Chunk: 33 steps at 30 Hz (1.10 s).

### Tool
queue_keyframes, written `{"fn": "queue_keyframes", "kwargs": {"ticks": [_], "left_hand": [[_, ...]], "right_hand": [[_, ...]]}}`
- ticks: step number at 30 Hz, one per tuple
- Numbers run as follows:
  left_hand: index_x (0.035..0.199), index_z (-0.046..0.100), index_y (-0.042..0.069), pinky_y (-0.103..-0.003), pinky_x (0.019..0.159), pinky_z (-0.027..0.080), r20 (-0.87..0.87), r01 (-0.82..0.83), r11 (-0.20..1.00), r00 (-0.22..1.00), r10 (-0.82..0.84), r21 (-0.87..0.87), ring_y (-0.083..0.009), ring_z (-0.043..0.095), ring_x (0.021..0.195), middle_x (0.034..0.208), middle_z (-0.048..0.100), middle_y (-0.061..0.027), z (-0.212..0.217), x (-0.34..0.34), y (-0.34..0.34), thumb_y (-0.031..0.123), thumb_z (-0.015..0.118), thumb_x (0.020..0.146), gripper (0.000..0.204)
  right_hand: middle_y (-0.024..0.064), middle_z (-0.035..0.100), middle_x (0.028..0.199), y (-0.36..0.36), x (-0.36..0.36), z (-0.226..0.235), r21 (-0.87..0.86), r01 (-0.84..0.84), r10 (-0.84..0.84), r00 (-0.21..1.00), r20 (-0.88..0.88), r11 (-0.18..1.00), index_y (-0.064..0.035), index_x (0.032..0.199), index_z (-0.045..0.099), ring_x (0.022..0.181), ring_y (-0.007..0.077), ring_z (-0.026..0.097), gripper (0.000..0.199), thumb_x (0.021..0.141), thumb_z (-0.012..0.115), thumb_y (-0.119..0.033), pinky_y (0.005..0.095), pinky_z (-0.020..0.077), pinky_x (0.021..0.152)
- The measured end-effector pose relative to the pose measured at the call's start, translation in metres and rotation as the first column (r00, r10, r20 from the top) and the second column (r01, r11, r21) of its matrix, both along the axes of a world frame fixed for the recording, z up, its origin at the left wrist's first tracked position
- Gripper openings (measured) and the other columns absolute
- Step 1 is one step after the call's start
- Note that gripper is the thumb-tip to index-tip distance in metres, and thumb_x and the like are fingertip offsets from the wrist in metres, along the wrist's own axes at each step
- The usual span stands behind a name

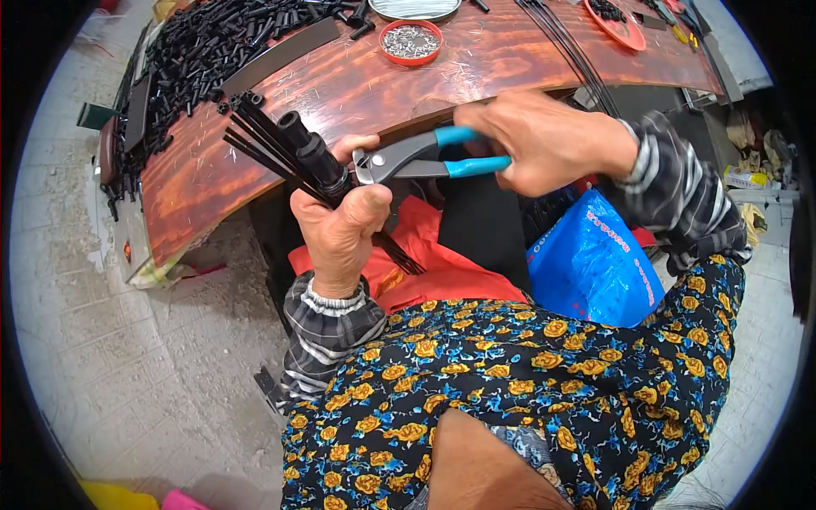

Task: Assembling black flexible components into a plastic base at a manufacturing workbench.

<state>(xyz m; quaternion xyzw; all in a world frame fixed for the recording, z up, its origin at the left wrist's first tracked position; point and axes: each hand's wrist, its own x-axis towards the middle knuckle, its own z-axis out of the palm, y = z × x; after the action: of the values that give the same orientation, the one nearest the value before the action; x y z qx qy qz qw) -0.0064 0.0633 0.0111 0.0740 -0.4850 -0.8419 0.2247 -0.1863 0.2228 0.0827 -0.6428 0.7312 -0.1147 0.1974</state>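
My left hand (340,225) is closed around a bundle of thin black rods (270,160), which slants from upper left down toward my lap. Thicker black tubular fittings (316,160) stand out at the top of the same grip. In my right hand (557,140) are the teal handles of a pair of pliers (406,157); the hand is slightly blurred. The pliers' jaws meet the fitting beside my left thumb. What lies between the jaws is too small to make out.
A reddish wooden table (204,183) curves ahead, with a large heap of black tubular parts (221,51) at its left. A red dish of small metal pieces (410,42) stands farther back. Long black rods (569,51) lie to the right. A blue plastic bag (595,263) is by my right side.
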Motion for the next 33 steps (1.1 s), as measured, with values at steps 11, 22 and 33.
{"fn": "queue_keyframes", "kwargs": {"ticks": [11,22,33], "left_hand": [[0.115,0.056,-0.004,-0.024,0.041,0.025,0.056,0.087,0.989,0.994,-0.094,0.12,-0.0089,0.031,0.04,0.047,0.037,0.0011,0.003,-0.002,-0.005,0.077,0.021,0.085,0.093],[0.115,0.058,0.0,-0.024,0.04,0.024,0.179,-0.099,0.991,0.98,0.083,0.088,-0.0081,0.029,0.039,0.046,0.035,0.0027,0.009,-0.007,-0.004,0.077,0.022,0.085,0.09],[0.114,0.058,-0.001,-0.024,0.039,0.025,0.19,-0.151,0.987,0.972,0.137,0.061,-0.0072,0.029,0.038,0.046,0.035,0.0032,0.008,-0.005,-0.007,0.078,0.023,0.084,0.092]], "right_hand": [[0.0107,0.057,0.078,-0.011,-0.006,-0.013,0.093,-0.126,0.057,0.844,0.533,0.988,-0.0002,0.096,0.058,0.073,0.0221,0.054,0.018,0.08,0.058,-0.01,0.0337,0.0429,0.067],[0.013,0.052,0.104,-0.007,0.026,-0.043,-0.408,0.04,-0.138,0.967,-0.213,0.912,-0.0059,0.124,0.045,0.095,0.0333,0.052,0.054,0.073,0.064,-0.004,0.0419,0.0398,0.077],[0.0131,0.053,0.096,-0.019,0.03,-0.061,-0.522,0.043,-0.236,0.921,-0.31,0.852,-0.004,0.12,0.048,0.087,0.0303,0.053,0.047,0.075,0.063,-0.005,0.0398,0.0425,0.073]]}}
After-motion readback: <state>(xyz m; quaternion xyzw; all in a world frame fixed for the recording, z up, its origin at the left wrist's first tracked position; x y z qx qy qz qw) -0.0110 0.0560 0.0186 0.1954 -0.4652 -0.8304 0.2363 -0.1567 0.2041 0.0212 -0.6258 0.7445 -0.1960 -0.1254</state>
